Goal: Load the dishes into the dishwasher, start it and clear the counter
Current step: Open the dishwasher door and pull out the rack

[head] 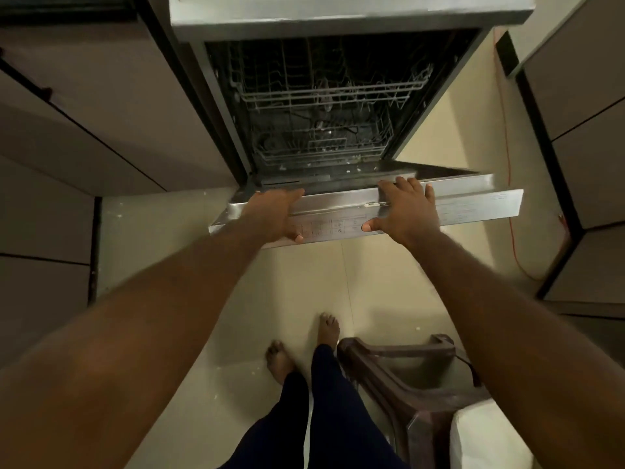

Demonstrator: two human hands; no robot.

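A stainless-steel dishwasher stands ahead with its door swung partly down. Both hands hold the door's top edge. My left hand grips the edge near its left end, fingers over the top and thumb on the control panel. My right hand grips the edge near the middle, fingers over the top, thumb below on the panel. Inside, the upper wire rack and lower wire rack are visible; no dishes can be made out in them.
Brown cabinet fronts stand on the left and more cabinets on the right. A dark brown stool with a white object beside it sits by my right leg. An orange cable runs down along the floor on the right. My bare feet stand on beige tiles.
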